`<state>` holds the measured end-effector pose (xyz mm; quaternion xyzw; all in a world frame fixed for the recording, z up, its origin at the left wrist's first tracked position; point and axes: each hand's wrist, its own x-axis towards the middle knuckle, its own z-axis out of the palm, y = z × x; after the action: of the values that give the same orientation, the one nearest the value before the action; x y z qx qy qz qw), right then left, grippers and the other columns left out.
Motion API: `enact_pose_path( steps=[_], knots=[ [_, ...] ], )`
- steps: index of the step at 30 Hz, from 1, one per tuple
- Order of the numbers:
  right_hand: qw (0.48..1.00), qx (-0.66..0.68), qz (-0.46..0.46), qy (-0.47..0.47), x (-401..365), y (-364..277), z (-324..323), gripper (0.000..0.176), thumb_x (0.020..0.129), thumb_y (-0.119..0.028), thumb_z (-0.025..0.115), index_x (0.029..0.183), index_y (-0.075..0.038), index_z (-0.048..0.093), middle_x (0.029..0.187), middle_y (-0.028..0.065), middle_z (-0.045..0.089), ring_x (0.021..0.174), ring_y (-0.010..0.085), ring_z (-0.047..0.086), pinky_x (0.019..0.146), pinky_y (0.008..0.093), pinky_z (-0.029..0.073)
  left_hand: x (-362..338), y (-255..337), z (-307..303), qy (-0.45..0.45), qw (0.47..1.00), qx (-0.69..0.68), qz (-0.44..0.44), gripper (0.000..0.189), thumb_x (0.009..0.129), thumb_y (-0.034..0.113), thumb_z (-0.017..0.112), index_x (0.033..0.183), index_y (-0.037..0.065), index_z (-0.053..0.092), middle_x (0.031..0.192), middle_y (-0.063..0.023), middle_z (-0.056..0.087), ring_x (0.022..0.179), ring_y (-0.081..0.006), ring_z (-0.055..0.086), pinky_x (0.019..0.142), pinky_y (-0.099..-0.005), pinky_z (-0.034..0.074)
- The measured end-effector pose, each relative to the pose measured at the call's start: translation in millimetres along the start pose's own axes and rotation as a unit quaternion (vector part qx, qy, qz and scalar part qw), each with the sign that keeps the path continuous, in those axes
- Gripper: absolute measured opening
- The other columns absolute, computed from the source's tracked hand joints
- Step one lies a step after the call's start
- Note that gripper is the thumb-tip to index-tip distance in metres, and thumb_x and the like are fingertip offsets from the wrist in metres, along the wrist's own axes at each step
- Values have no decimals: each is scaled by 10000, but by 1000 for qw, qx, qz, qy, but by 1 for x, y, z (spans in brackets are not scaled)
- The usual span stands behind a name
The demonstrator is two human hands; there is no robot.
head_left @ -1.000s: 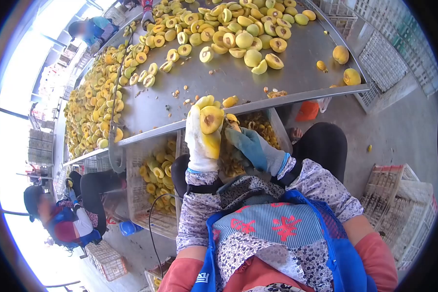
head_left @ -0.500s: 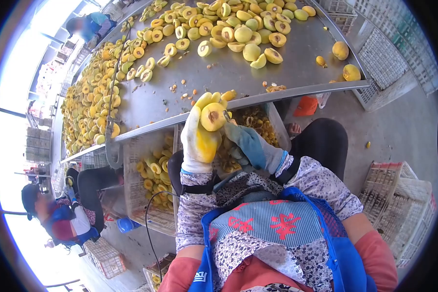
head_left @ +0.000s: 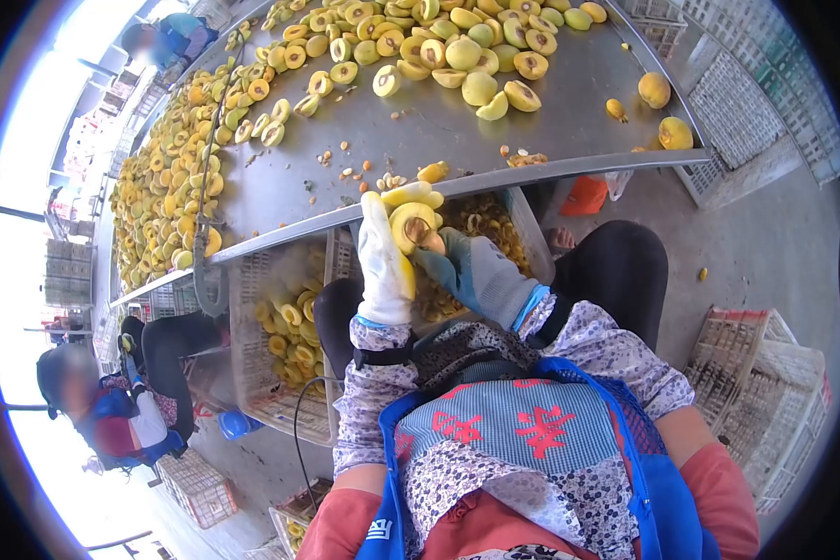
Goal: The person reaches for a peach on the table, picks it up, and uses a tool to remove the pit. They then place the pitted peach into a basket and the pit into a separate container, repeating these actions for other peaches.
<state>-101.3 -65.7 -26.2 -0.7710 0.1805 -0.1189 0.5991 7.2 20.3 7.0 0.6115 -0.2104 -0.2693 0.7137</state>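
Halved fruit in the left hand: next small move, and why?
Probably hold the left hand steady and let the right hand work out the brown centre of the halved fruit: the cut face is exposed, the brown shows within yellow flesh, and the right hand is already at its edge. Whether it holds a tool, I can't tell.

And there's your left hand [head_left: 385, 266] upright, fingers [head_left: 411, 193] curled; your right hand [head_left: 476, 271] sits close beside it, forearms [head_left: 380, 401] forward!
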Motion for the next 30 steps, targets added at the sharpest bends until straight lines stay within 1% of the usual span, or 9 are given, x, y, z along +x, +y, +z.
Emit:
enact_pose_path(
  steps=[5, 9, 12, 14, 17, 25, 28, 29, 30],
  knots=[
    [987, -149, 41, -44, 1, 1, -7, 465, 951, -457, 589, 1241, -94, 598, 964, 200, 708, 914, 423, 666, 786, 455, 540, -1, 11, -4, -62, 997, 49, 20, 684, 1056, 532, 267, 1154, -50, 614, 967, -140, 708, 637, -174, 622, 665, -270, 514],
    [979, -189, 46, -65, -1, 19, -1, 425, 966, -428, 584, 1238, -102, 596, 984, 209, 701, 912, 410, 669, 813, 441, 534, 3, 10, -13, -88, 988, 81, -100, 767, 1043, 579, 242, 1045, -53, 677, 871, -148, 703, 597, -182, 610, 642, -259, 500],
    [987, -145, -25, -68, -1, 25, 3, 395, 998, -404, 555, 1198, -67, 601, 961, 148, 714, 867, 288, 689, 808, 375, 533, -1, 15, -14, -119, 981, 65, -140, 640, 1055, 507, 342, 1153, -46, 647, 876, -113, 695, 736, -132, 619, 688, -230, 493],
    [991, 87, 67, -73, 0, 17, 5, 402, 1036, -390, 501, 1174, -27, 605, 941, 54, 685, 866, 119, 618, 796, 290, 512, -6, 4, -5, -69, 996, 38, 50, 578, 1055, 466, 376, 1263, -33, 582, 985, -116, 690, 842, -114, 613, 720, -235, 492],
    [970, 209, 73, -99, -6, 8, 5, 436, 1055, -395, 458, 1157, 1, 610, 927, -2, 637, 885, 44, 533, 773, 239, 489, -11, -11, 18, 14, 996, 26, 86, 543, 1056, 427, 397, 1346, -16, 515, 1086, -120, 671, 906, -112, 601, 732, -247, 496],
    [976, 163, 72, -123, -12, -4, -11, 531, 1035, -492, 451, 955, -9, 656, 713, -8, 587, 681, 62, 529, 626, 235, 472, 9, 14, 3, -84, 984, 26, -154, 615, 1051, 498, 332, 1150, -25, 641, 889, -164, 715, 668, -197, 654, 621, -281, 543],
    [951, 238, 119, -157, -17, -20, -19, 599, 1010, -572, 440, 841, -28, 626, 613, 10, 535, 529, 83, 506, 487, 250, 437, -5, 1, 23, 19, 998, -47, -29, 523, 1055, 431, 394, 1213, -16, 612, 947, -171, 709, 704, -191, 658, 630, -280, 543],
    [932, 226, 190, -212, -14, -20, -20, 644, 1006, -601, 408, 986, 4, 628, 699, 39, 572, 605, 117, 541, 553, 268, 462, -9, -5, 24, 86, 991, -87, 58, 490, 1055, 404, 417, 1231, -14, 602, 965, -173, 707, 714, -186, 657, 628, -280, 542],
    [904, 212, 260, -266, -12, -21, -20, 724, 1002, -630, 377, 1131, 37, 629, 784, 68, 609, 680, 152, 577, 618, 285, 487, -12, -6, 18, 71, 971, 128, 188, 505, 1041, 402, 418, 1204, -37, 606, 896, -172, 696, 716, -202, 654, 620, -283, 539]
  ],
)
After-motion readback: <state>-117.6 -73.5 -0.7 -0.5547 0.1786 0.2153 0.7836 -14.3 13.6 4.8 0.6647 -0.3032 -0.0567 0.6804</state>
